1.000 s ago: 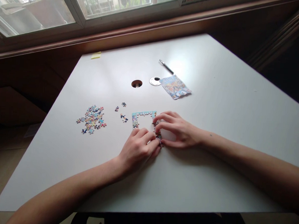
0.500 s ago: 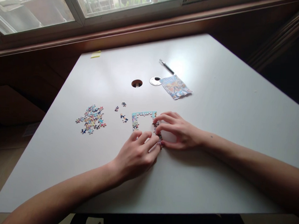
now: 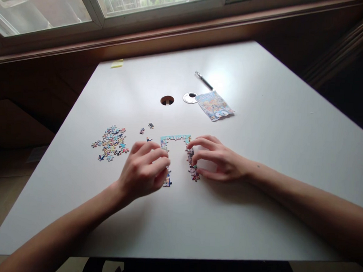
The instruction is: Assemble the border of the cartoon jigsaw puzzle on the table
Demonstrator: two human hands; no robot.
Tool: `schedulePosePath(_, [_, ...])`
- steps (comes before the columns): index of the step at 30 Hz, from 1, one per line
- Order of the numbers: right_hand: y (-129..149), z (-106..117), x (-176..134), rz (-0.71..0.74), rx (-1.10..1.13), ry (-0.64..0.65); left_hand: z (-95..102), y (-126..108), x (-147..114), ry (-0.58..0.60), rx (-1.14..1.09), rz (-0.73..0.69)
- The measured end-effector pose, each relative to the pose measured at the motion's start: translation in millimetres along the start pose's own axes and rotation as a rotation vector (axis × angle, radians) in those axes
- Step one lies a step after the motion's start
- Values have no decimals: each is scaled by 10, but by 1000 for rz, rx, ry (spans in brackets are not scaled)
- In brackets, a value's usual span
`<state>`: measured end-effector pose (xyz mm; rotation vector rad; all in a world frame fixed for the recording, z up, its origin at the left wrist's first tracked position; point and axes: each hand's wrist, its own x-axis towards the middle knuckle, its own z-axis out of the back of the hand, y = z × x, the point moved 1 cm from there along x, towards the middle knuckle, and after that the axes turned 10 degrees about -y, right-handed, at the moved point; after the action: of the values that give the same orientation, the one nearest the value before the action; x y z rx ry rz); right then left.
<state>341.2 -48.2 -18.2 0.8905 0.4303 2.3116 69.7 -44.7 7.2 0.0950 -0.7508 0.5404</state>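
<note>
A partly joined jigsaw puzzle border [image 3: 175, 137] lies on the white table, with a light-blue top strip and two side strips. The bottom of the border is open. My left hand [image 3: 146, 166] is over the left strip, its fingers curled together and hiding part of it. Whether a small piece sits between those fingertips is hidden. Spread and bent, the fingers of my right hand [image 3: 218, 158] rest their tips along the outer edge of the right strip [image 3: 194, 172]. A few loose puzzle pieces [image 3: 150, 126] lie beyond my left hand.
A heap of loose puzzle pieces [image 3: 111, 142] sits to the left. Farther back are a picture packet [image 3: 215, 106], a pen [image 3: 204, 80], a round metal cover [image 3: 189, 97] and a cable hole [image 3: 167, 100]. A yellow sticky note [image 3: 117, 63] is at the far edge.
My left hand has moved left, from the lower end of the right strip to the left strip, uncovering the lower right pieces. My right hand has stayed almost still.
</note>
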Motion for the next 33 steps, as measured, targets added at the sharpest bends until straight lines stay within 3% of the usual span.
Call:
schedulePosePath(4, [-5, -11, -15, 60, 39, -3, 79, 394, -129, -148, 79, 165])
schedulePosePath(6, [-11, -16, -22, 76, 49, 15, 79, 522, -201, -168, 79, 280])
schedulePosePath(8, [-13, -14, -27, 86, 51, 28, 72, 581, -242, -185, 52, 380])
schedulePosePath(11, [-12, -9, -29, 72, 60, 14, 61, 590, -248, -195, 34, 423])
schedulePosePath(18, [-73, -56, -32, -102, -83, -138, 32, 756, -287, -140, 136, 447])
schedulePosePath(23, [-110, -83, -49, -175, -126, -126, -10, 852, -322, -53, 211, 504])
schedulePosePath(33, [-107, -95, -57, -204, -120, -138, -75, 805, -346, 177, 161, 465])
